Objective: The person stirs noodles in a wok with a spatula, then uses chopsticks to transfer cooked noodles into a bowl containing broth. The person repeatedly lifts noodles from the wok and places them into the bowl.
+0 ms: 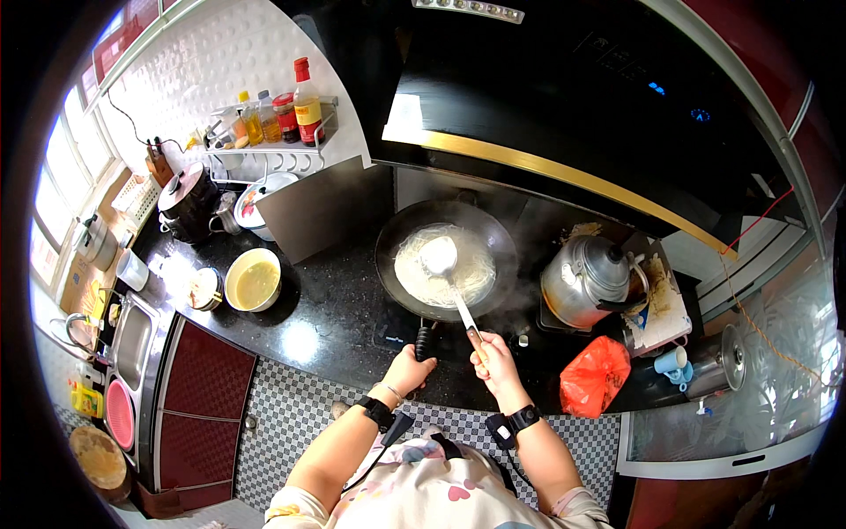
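A dark wok (390,284) sits on the stove, holding pale noodles (413,264) in cloudy, steaming liquid. My left hand (404,371) is wrapped around the wok's black ridged handle (423,340). In my right hand (497,362) is the wooden grip of a metal ladle (461,304). Its bowl rests over the noodles, and whether it dips below the surface cannot be told. To the left on the black counter stands a yellowish bowl (232,270) of cloudy yellow-green soup (258,284).
An aluminium kettle (581,281) stands right of the wok, near a red plastic bag (595,377) at the counter's front edge. A metal splash guard (330,215) rises behind left. The range hood (562,99) hangs above. A sink (135,344) lies far left.
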`<state>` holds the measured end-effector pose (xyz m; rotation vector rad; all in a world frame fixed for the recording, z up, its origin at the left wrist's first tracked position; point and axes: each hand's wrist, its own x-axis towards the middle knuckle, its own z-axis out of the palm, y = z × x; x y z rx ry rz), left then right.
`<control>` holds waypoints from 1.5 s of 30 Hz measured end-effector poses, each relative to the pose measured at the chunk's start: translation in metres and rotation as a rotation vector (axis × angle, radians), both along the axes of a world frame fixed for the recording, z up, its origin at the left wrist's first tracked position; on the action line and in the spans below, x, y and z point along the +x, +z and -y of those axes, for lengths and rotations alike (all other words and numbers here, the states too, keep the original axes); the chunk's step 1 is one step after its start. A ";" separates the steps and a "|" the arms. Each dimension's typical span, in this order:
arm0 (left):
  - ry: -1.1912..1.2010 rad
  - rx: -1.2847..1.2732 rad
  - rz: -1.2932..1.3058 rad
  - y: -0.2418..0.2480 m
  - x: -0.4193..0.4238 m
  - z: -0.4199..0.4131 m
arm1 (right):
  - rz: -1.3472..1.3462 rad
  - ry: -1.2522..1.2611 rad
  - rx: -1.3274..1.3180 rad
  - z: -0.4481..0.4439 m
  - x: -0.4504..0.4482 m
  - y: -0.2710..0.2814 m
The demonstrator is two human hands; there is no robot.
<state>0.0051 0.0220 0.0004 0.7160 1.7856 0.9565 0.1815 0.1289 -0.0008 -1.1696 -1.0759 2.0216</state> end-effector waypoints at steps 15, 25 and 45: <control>-0.008 -0.008 -0.014 0.002 0.000 0.000 | 0.729 0.097 0.932 0.029 0.004 0.026; 0.000 0.031 0.016 0.003 0.000 0.001 | 0.909 -0.050 1.022 0.009 0.026 0.022; 0.005 0.028 0.027 -0.002 -0.001 0.001 | 0.820 -0.153 0.954 0.010 0.042 0.006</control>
